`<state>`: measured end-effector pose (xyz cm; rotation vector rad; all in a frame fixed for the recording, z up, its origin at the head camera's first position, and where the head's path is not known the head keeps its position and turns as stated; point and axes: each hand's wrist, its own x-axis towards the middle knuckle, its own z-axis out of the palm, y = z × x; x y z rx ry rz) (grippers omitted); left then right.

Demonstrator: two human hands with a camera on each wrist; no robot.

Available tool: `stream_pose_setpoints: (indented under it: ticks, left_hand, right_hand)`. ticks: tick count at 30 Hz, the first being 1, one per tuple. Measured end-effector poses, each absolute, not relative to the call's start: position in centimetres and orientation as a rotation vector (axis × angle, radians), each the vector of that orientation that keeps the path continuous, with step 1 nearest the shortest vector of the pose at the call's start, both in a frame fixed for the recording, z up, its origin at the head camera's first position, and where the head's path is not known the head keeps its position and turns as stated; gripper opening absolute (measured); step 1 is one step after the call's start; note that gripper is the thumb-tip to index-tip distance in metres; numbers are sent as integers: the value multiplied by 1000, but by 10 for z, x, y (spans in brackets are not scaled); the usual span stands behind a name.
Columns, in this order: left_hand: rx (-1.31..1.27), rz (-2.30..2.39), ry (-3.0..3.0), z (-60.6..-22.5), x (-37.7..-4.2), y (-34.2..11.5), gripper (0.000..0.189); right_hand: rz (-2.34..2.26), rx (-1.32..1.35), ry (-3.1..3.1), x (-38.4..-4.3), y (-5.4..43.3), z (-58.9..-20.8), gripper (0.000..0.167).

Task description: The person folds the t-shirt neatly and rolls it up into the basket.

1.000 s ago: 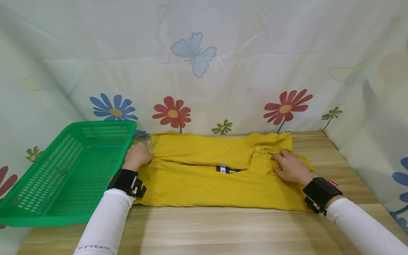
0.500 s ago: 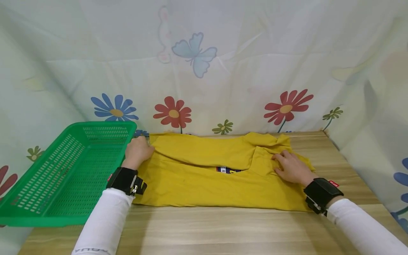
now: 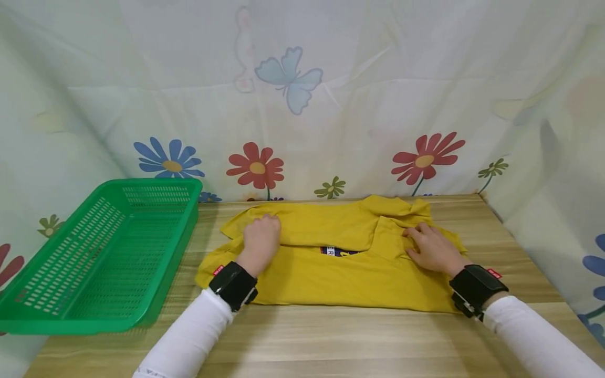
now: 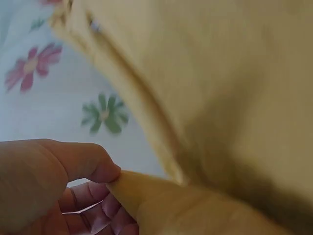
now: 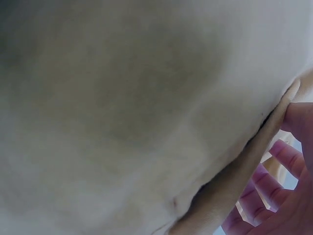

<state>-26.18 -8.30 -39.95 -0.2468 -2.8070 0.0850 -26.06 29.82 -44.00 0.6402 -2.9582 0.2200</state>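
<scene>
A yellow shirt [image 3: 321,278] lies folded lengthwise on the table, with a dark printed patch [image 3: 337,252] showing in the slit between its layers. My left hand [image 3: 261,242] pinches the fabric at the shirt's left end; in the left wrist view the thumb [image 4: 100,164] and fingers clasp a corner of cloth. That end is lifted and bent over toward the middle. At the right end, near the collar, my right hand [image 3: 434,249] rests on the cloth. Its fingers [image 5: 266,186] are spread and loosely bent in the right wrist view, with the thumb against a fold.
A green plastic basket [image 3: 172,262] with perforated walls stands left of the shirt. The wooden table [image 3: 331,341] extends in front of the cloth. A white curtain [image 3: 359,131] with printed flowers and a butterfly hangs behind and at both sides.
My left hand has moved from beside the basket to the right, bringing the shirt's left end inward and uncovering table there. My right hand has stayed in place.
</scene>
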Motion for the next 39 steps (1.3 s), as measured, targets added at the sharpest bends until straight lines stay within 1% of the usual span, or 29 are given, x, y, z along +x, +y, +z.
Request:
stream_pose_setpoints:
  ticks: [4, 7, 9, 12, 14, 18, 21, 24, 27, 31, 35, 39]
  left_hand:
    - [-338, 255, -2734, -427, -257, -63, 18]
    - [-354, 299, -2759, -438, -259, -58, 21]
    - [-373, 284, -2823, -437, -260, -58, 21]
    - [-402, 195, -2958, -423, -263, -61, 18]
    - [-407, 91, -3036, -408, -267, -67, 15]
    - [-361, -109, -3087, -377, -283, -90, 14]
    - [-311, -183, -3123, -364, -299, -113, 12]
    - [-248, -198, -3198, -368, -313, -135, 17]
    - [-237, -193, -3280, -380, -321, -153, 11]
    - [-335, -201, -3363, -395, -325, -164, 5]
    - [-441, -161, -3374, -402, -329, -169, 12]
    - [-509, -128, -3378, -404, -333, -169, 13]
  right_hand:
    - [217, 632, -2965, -260, 299, -441, 39]
    - [213, 630, -2958, -259, 299, -441, 38]
    - [214, 637, -2947, -259, 300, -441, 38]
    - [214, 646, -2933, -258, 301, -440, 37]
    - [217, 645, -2930, -258, 302, -439, 37]
    - [218, 631, -2950, -258, 304, -436, 38]
    - [216, 619, -2967, -258, 303, -435, 38]
    - [218, 617, -2968, -258, 302, -434, 37]
    - [218, 632, -2957, -258, 301, -434, 36]
    - [215, 646, -2945, -257, 300, -436, 36]
    - [214, 658, -2937, -257, 299, -437, 36]
    - [223, 665, -2935, -257, 298, -436, 36]
